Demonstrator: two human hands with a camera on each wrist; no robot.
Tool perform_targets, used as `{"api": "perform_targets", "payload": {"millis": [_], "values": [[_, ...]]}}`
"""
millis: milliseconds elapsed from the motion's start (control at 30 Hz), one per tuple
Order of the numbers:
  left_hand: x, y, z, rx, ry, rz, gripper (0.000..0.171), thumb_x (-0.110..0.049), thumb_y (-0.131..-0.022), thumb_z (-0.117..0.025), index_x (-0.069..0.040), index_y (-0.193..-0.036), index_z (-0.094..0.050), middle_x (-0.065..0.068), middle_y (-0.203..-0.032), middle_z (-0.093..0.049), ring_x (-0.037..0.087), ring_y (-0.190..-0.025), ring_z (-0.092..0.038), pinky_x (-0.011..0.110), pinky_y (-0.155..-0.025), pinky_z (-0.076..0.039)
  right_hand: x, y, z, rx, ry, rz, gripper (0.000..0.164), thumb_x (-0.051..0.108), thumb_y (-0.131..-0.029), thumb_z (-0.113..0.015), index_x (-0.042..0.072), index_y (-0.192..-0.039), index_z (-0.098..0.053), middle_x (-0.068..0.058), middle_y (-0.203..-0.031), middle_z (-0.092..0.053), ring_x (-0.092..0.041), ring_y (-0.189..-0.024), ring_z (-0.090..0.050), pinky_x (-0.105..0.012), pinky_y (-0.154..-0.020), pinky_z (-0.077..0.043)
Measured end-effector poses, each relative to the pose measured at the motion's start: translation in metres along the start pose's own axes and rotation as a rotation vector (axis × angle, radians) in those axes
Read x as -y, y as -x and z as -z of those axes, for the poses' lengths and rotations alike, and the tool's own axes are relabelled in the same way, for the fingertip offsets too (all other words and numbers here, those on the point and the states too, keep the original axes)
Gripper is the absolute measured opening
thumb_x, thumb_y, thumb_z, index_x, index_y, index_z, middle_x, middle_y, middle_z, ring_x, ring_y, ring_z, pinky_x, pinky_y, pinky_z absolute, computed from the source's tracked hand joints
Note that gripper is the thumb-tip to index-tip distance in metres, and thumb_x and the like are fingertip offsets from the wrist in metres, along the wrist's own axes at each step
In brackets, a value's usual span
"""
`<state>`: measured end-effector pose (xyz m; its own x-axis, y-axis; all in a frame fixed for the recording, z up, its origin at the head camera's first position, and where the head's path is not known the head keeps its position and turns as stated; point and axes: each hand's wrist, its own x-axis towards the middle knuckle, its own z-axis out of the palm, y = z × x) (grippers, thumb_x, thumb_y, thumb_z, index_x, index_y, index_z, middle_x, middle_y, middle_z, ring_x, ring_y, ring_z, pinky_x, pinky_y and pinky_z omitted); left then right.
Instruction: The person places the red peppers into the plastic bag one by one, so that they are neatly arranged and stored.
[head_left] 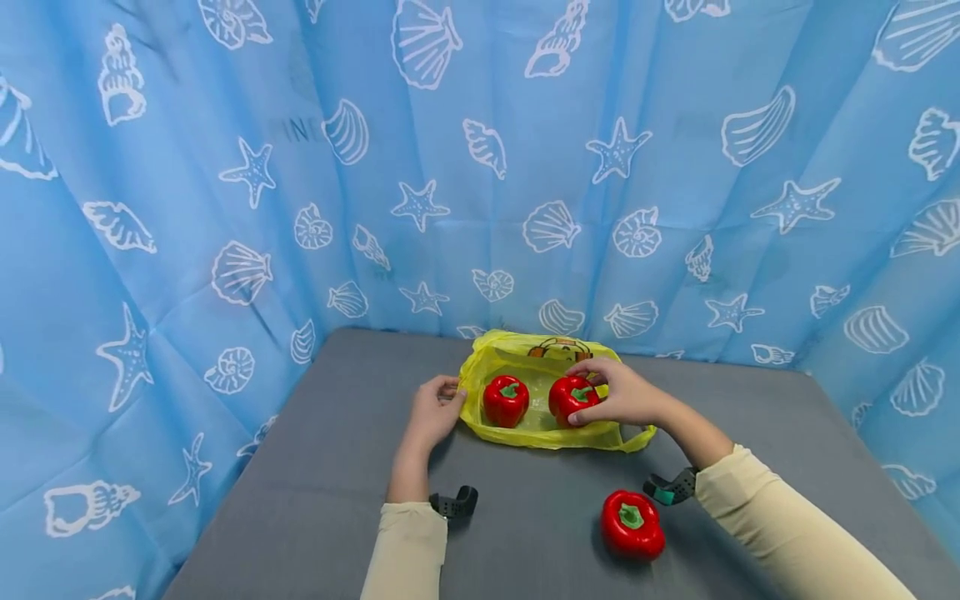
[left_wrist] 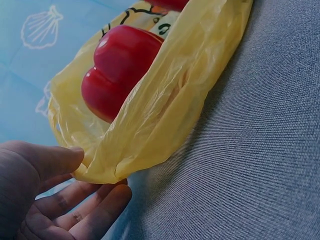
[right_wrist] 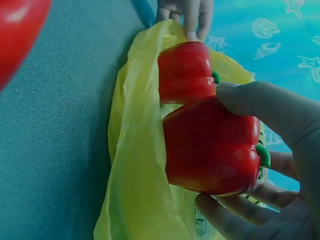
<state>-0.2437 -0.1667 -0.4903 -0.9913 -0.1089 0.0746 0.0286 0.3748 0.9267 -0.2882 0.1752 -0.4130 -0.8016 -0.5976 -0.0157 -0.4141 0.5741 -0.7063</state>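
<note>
A yellow plastic bag (head_left: 555, 437) lies spread on the grey table, its mouth facing up. My left hand (head_left: 437, 410) pinches the bag's left rim between thumb and fingers, seen close in the left wrist view. Inside the bag's left part sits one red bell pepper (head_left: 506, 402) with a green stem. My right hand (head_left: 626, 393) grips a second red bell pepper (right_wrist: 215, 147) by its sides, within the bag's opening and beside the first. A third red bell pepper (head_left: 632, 525) lies on the table in front of the bag, nearer me.
The grey table (head_left: 337, 467) reaches back to a blue curtain (head_left: 465, 208) printed with white shells and starfish. Each wrist wears a black band, the left band (head_left: 455, 503) and the right band (head_left: 670, 487).
</note>
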Motion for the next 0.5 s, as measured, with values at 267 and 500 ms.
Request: {"api": "perform_targets", "payload": {"millis": [267, 500], "values": [[0.004, 0.001, -0.003, 0.006, 0.002, 0.012, 0.028, -0.018, -0.105, -0.068, -0.004, -0.129, -0.071, 0.017, -0.118, -0.07, 0.025, -0.097, -0.071, 0.037, -0.078, -0.062, 0.0, -0.011, -0.012, 0.046, 0.035, -0.005, 0.073, 0.032, -0.084, -0.09, 0.002, -0.143, -0.059, -0.018, -0.137, -0.059, -0.041, -0.126, -0.061, -0.038, -0.086, -0.064], [0.003, -0.001, 0.0, 0.003, 0.012, 0.024, 0.029, -0.019, -0.105, -0.068, -0.005, -0.13, -0.07, 0.017, -0.119, -0.07, 0.027, -0.1, -0.071, 0.038, -0.08, -0.062, 0.005, -0.02, -0.015, 0.047, 0.06, 0.021, 0.07, 0.031, -0.084, -0.09, 0.003, -0.141, -0.061, -0.02, -0.138, -0.059, -0.046, -0.126, -0.06, -0.046, -0.091, -0.063]]}}
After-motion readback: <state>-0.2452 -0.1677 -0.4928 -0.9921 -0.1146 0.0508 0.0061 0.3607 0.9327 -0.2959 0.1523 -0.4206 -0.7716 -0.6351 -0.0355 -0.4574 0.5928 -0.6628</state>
